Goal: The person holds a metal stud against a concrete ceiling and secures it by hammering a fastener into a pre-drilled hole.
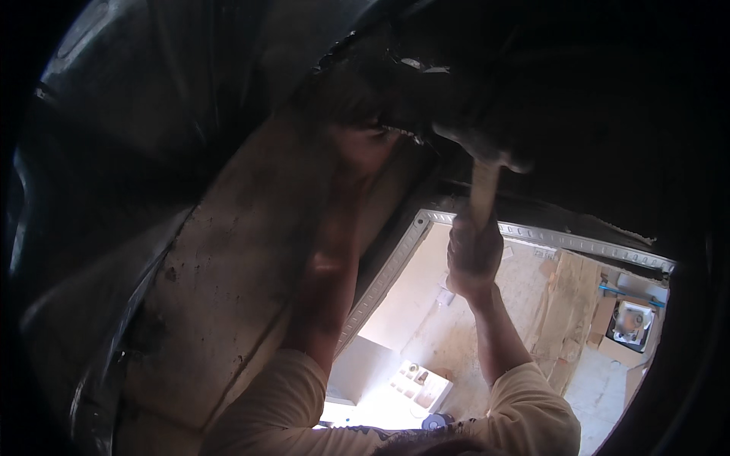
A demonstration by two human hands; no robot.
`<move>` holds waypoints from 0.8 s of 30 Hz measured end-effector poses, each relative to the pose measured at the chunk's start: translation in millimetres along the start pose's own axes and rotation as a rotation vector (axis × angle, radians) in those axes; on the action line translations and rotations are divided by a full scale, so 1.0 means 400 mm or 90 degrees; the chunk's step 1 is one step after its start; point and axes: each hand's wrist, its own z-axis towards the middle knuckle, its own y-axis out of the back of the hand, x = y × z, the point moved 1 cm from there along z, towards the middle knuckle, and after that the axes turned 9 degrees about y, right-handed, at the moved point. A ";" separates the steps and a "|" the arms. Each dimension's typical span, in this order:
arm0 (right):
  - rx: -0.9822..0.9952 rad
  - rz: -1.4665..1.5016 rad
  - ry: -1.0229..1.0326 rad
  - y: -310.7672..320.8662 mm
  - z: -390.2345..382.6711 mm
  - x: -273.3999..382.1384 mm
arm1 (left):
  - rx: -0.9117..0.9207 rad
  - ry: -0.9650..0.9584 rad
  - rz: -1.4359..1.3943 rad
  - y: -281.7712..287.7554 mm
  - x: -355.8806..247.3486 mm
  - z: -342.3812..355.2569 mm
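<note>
My right hand [475, 251] is wrapped round the pale wooden handle of a hammer [484, 190], whose dark head is raised into the shadow. Farther up and to the left, my left hand [363, 148] reaches along a flat board-like panel [251, 205]. Its fingers are mostly lost in the dark. A thin bright-edged strip [403, 134] shows right beside those fingers, between them and the hammer head. Whether the left hand grips that strip cannot be made out.
A rectangular opening with a perforated metal frame [532, 232] surrounds my right arm. Through it show a wooden board [563, 311], a white compartment tray [418, 386] and an open box [631, 327]. Crumpled dark sheeting [152, 235] hangs on the left.
</note>
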 end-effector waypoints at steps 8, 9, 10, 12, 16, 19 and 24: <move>-0.072 0.243 0.011 0.033 -0.021 0.048 | 0.076 0.071 -0.041 -0.041 -0.055 0.001; -0.076 0.244 0.016 0.036 -0.020 0.047 | 0.069 0.070 -0.021 -0.042 -0.054 -0.001; -0.081 0.244 0.019 0.040 -0.019 0.044 | 0.063 0.071 -0.004 -0.045 -0.061 0.001; -0.092 0.242 0.036 0.048 -0.015 0.044 | 0.054 0.067 -0.007 -0.048 -0.071 0.004; -0.107 0.236 0.094 0.074 -0.008 0.061 | 0.010 0.059 -0.092 -0.047 -0.071 0.013; -0.092 0.273 0.146 0.104 -0.008 0.076 | -0.011 0.020 -0.044 -0.032 -0.056 0.022; -0.136 0.554 0.300 0.096 -0.008 0.097 | 0.020 0.039 -0.025 -0.032 -0.041 0.022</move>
